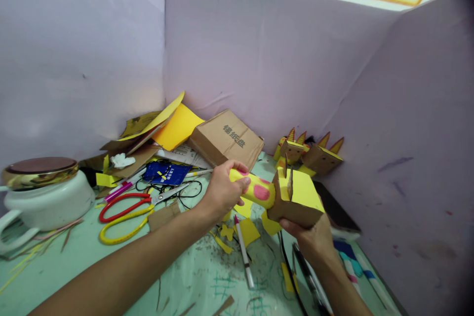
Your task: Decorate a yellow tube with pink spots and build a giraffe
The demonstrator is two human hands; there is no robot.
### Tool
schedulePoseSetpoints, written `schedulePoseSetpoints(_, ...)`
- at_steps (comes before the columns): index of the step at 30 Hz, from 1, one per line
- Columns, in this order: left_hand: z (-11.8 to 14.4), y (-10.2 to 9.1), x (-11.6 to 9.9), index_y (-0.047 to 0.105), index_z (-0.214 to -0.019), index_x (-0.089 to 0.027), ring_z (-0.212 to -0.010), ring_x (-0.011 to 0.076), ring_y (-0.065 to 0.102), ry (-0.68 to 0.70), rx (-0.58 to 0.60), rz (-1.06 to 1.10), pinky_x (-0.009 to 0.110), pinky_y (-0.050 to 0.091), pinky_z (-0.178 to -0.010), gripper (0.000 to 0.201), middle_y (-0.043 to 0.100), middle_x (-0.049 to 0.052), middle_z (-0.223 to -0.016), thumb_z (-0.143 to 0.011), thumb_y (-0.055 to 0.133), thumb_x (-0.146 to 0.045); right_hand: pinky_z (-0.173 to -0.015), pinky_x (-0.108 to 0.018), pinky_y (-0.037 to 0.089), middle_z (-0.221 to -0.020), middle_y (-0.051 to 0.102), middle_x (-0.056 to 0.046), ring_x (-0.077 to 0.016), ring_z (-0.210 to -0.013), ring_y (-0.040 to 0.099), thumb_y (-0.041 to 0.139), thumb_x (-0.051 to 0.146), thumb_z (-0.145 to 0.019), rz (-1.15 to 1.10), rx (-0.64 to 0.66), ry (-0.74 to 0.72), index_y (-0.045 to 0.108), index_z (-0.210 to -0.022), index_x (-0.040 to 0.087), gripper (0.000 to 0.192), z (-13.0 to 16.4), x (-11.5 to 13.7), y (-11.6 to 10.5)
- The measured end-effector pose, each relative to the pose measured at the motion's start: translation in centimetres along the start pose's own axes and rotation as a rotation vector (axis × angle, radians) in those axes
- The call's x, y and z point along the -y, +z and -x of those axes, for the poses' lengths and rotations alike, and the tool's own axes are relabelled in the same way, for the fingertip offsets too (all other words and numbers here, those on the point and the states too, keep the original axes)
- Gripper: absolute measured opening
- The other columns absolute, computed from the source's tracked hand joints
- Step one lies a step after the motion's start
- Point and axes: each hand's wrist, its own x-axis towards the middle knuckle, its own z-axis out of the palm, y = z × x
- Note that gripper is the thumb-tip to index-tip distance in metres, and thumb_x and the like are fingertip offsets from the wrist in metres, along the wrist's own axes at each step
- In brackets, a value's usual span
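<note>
My left hand [225, 185] is closed round the outer end of a yellow paper tube [261, 191] with pink spots. The tube's other end meets a small cardboard box [296, 212] faced with yellow paper, with upright cardboard flaps on its top. My right hand [313, 234] grips this box from below and the right side; most of its fingers are hidden behind it. Both pieces are held above the table. Beneath them lie a marker pen [244, 254] and yellow paper scraps [247, 232].
Scissors [128, 217] with red and yellow handles lie left, near a white lidded mug [48, 200]. A flat cardboard box [229, 138] and yellow sheets [179, 126] lean at the back. Horned cardboard pieces [322, 158] stand back right. Purple-grey panels [266, 59] enclose the table.
</note>
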Motion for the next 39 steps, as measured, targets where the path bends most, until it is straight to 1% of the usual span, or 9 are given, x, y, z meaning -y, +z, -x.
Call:
schedulePoseSetpoints(2, 0.0, 0.0, 0.0, 0.053, -0.083, -0.018, -0.035, 0.0033, 0.045, -0.001, 0.002, -0.005, 0.014, 0.036, -0.03, 0.013, 0.052, -0.004, -0.064, -0.073, 0.057, -0.01, -0.073, -0.038, 0.052, -0.108, 0.064, -0.01, -0.0304, -0.092, 0.061, 0.082, 0.042, -0.052, 0.004, -0.013, 0.001, 0.048, -0.124, 0.02, 0.082, 0.0, 0.1, 0.1)
schedulePoseSetpoints(7, 0.0, 0.0, -0.1, 0.054, -0.084, -0.018, -0.036, 0.0031, 0.045, 0.001, 0.003, -0.016, 0.014, 0.039, -0.031, 0.013, 0.053, -0.004, -0.065, -0.074, 0.056, -0.01, -0.072, -0.038, 0.052, -0.109, 0.064, -0.01, -0.0299, -0.091, 0.061, 0.081, 0.042, -0.055, -0.035, 0.02, -0.01, 0.047, -0.126, 0.021, 0.082, 0.1, 0.3, 0.2)
schedulePoseSetpoints(17, 0.0, 0.0, -0.1, 0.055, -0.084, -0.017, -0.037, 0.0028, 0.045, 0.006, -0.009, -0.038, 0.013, 0.038, -0.031, 0.013, 0.054, -0.003, -0.068, -0.073, 0.057, -0.01, -0.078, -0.044, 0.051, -0.112, 0.062, -0.012, -0.033, -0.097, 0.06, 0.082, 0.039, -0.053, -0.002, -0.012, 0.029, 0.045, -0.127, 0.019, 0.085, 0.3, 0.0, 0.1)
schedulePoseSetpoints(20, 0.0, 0.1, -0.1, 0.055, -0.083, -0.017, -0.037, 0.0031, 0.045, 0.012, -0.014, -0.038, 0.014, 0.039, -0.031, 0.013, 0.053, -0.004, -0.066, -0.073, 0.056, -0.011, -0.077, -0.043, 0.052, -0.11, 0.063, -0.011, -0.0321, -0.095, 0.061, 0.081, 0.038, -0.054, -0.016, 0.002, 0.024, 0.046, -0.127, 0.019, 0.084, 0.3, 0.3, 0.2)
schedulePoseSetpoints(23, 0.0, 0.1, -0.1, 0.055, -0.084, -0.017, -0.036, 0.0026, 0.043, 0.018, -0.017, -0.024, 0.014, 0.037, -0.031, 0.013, 0.052, -0.004, -0.065, -0.073, 0.057, -0.011, -0.075, -0.041, 0.054, -0.114, 0.063, -0.012, -0.0317, -0.095, 0.062, 0.081, 0.039, -0.056, -0.071, 0.023, 0.003, 0.043, -0.131, 0.02, 0.085, 0.2, 0.7, 0.4)
schedulePoseSetpoints(26, 0.0, 0.0, 0.0, 0.056, -0.084, -0.017, -0.036, 0.0022, 0.042, 0.03, -0.019, -0.006, 0.014, 0.037, -0.031, 0.013, 0.053, -0.004, -0.065, -0.072, 0.059, -0.012, -0.076, -0.041, 0.054, -0.117, 0.062, -0.012, -0.0318, -0.097, 0.062, 0.081, 0.038, -0.056, -0.067, 0.025, -0.003, 0.042, -0.132, 0.02, 0.087, 0.2, 0.9, 0.4)
schedulePoseSetpoints(32, 0.0, 0.1, 0.1, 0.056, -0.083, -0.016, -0.037, 0.0025, 0.043, 0.034, -0.034, -0.013, 0.014, 0.037, -0.031, 0.013, 0.051, -0.004, -0.065, -0.071, 0.06, -0.012, -0.075, -0.04, 0.054, -0.115, 0.063, -0.012, -0.031, -0.096, 0.062, 0.081, 0.038, -0.057, -0.084, 0.036, 0.005, 0.043, -0.132, 0.021, 0.086, 0.3, 1.1, 0.6)
schedulePoseSetpoints(36, 0.0, 0.1, 0.3, 0.056, -0.081, -0.016, -0.038, 0.0023, 0.043, 0.029, -0.042, -0.022, 0.014, 0.036, -0.031, 0.013, 0.051, -0.004, -0.067, -0.07, 0.06, -0.01, -0.081, -0.044, 0.051, -0.118, 0.061, -0.013, -0.0332, -0.101, 0.06, 0.08, 0.041, -0.057, -0.037, 0.036, -0.005, 0.041, -0.134, 0.019, 0.088, 0.4, 0.8, 0.6)
schedulePoseSetpoints(39, -0.2, 0.1, 0.4, 0.057, -0.081, -0.016, -0.041, 0.0031, 0.044, 0.035, -0.043, -0.011, 0.015, 0.039, -0.032, 0.014, 0.053, -0.002, -0.072, -0.069, 0.061, -0.01, -0.084, -0.047, 0.05, -0.117, 0.062, -0.014, -0.0343, -0.102, 0.06, 0.081, 0.041, -0.055, 0.006, 0.021, 0.012, 0.042, -0.133, 0.018, 0.09, 0.2, 0.3, 0.3)
